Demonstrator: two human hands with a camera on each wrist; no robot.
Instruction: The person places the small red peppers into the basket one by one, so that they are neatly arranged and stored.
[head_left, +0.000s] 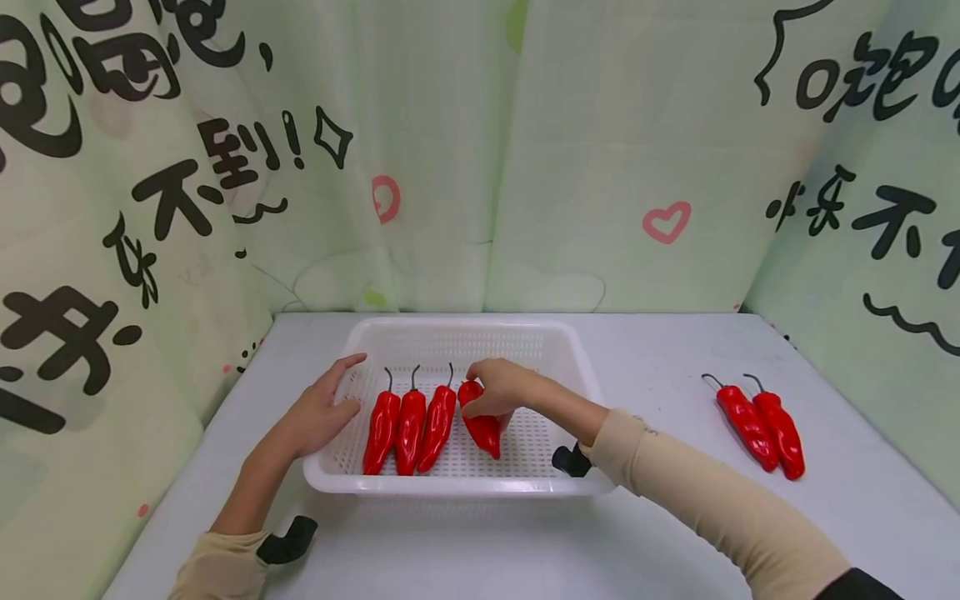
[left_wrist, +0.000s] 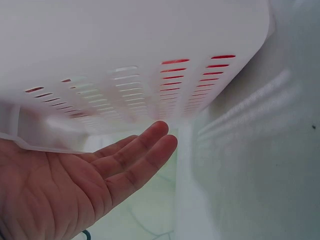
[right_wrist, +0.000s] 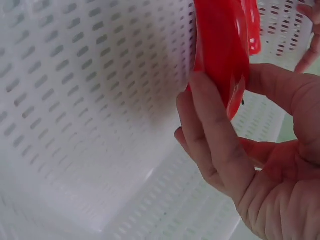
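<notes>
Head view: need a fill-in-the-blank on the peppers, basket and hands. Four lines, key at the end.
1. The pepper held by the right hand is coloured ____.
2. Inside the basket, ____ other peppers lie in a row beside the held one.
3. On the table, to the right of the basket, lie ____ more peppers.
4. The left hand is at the basket's ____ side.

Missing words: red; three; two; left.

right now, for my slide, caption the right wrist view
Right grip holding a glossy red pepper in a white slotted basket, another pepper partly visible behind.
</notes>
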